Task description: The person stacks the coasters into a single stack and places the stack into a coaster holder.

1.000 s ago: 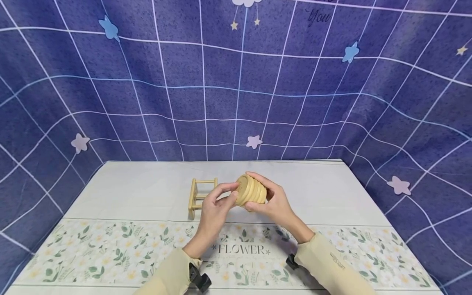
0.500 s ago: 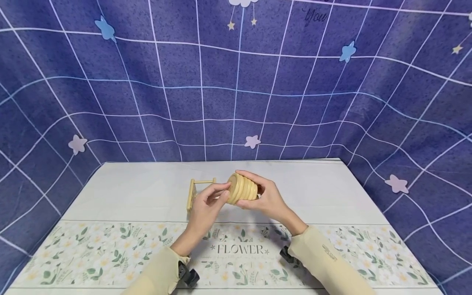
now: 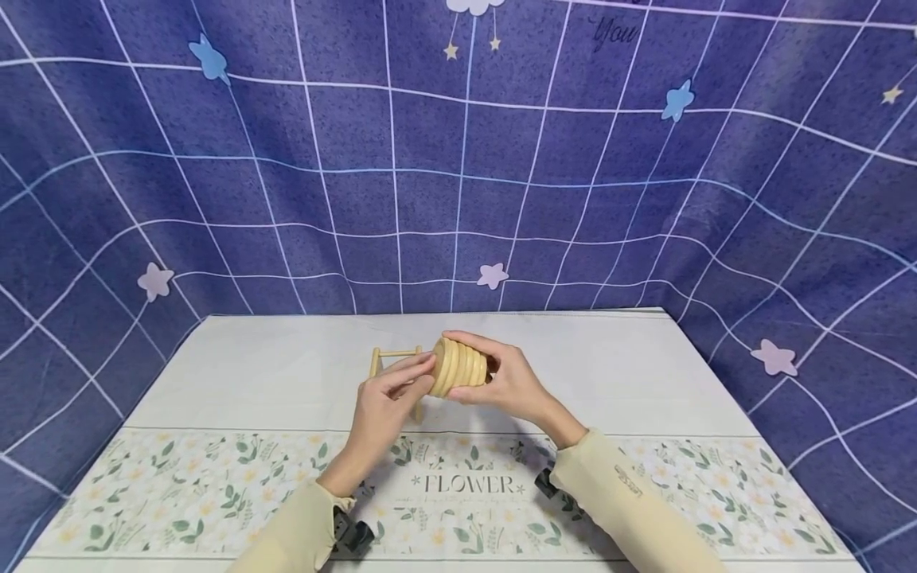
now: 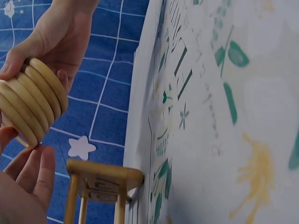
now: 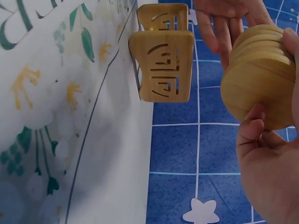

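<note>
A stack of several round wooden coasters [image 3: 462, 368] is held up above the white cloth, tilted on its side. My right hand [image 3: 514, 387] grips the stack from the right, thumb below and fingers over the top edge. My left hand [image 3: 381, 406] pinches at the coaster on the left end, thumb and fingertips at its rim. Behind the left hand stands a wooden coaster holder [image 5: 163, 65] with cut-out patterned end panels and thin rods; part of it is hidden in the head view.
The table is covered by a white cloth [image 3: 272, 366] with a floral band [image 3: 193, 485] along the front. A blue gridded curtain [image 3: 430, 199] with star prints encloses the back and sides.
Both hands have shifted left together with the coaster stack, which now overlaps more of the holder in the head view. The left hand now hides much of the holder's left side.
</note>
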`<state>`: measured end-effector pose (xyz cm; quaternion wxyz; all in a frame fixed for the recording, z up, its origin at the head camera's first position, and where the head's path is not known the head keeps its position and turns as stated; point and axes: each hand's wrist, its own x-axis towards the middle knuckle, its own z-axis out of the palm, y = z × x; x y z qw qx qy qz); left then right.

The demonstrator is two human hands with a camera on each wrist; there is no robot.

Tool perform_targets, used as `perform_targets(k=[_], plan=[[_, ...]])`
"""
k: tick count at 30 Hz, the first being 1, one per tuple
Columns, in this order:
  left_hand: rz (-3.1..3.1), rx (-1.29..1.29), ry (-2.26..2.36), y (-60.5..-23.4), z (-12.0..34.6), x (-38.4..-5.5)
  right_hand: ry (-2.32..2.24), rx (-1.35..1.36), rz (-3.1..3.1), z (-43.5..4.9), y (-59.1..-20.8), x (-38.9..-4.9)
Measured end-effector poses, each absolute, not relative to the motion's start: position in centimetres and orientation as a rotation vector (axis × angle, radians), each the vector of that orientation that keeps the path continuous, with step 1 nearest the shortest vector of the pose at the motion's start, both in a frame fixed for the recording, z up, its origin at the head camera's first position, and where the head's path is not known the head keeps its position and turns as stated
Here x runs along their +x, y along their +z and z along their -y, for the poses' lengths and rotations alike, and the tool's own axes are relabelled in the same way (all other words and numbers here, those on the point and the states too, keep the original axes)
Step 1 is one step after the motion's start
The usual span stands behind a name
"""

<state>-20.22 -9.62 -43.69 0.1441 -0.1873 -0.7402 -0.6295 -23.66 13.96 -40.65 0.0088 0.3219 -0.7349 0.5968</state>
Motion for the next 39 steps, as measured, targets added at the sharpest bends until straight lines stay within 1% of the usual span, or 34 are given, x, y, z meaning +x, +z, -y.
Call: perform_targets(k=[8,22,27,39], plan=[[2.143,-0.511,-1.854,-43.8,10.7,-20.3,1.788,1.086,2.34,-13.2,-40.4,-24.2],[2.191,-0.52,-1.787,-43.4,13.3,-20.2,1.754,1.168,2.358,-11.2,-39.9,-24.8],[2.223,-0.507,-1.697,-43.8,14.0,-20.4,1.637,1.191,2.404,-10.6,-39.7,-25.2],[2.22,-0.466,-1.717,-44.6,15.2,-21.4,1.467,1.235,2.468,-9.5,-39.3,-26.3]])
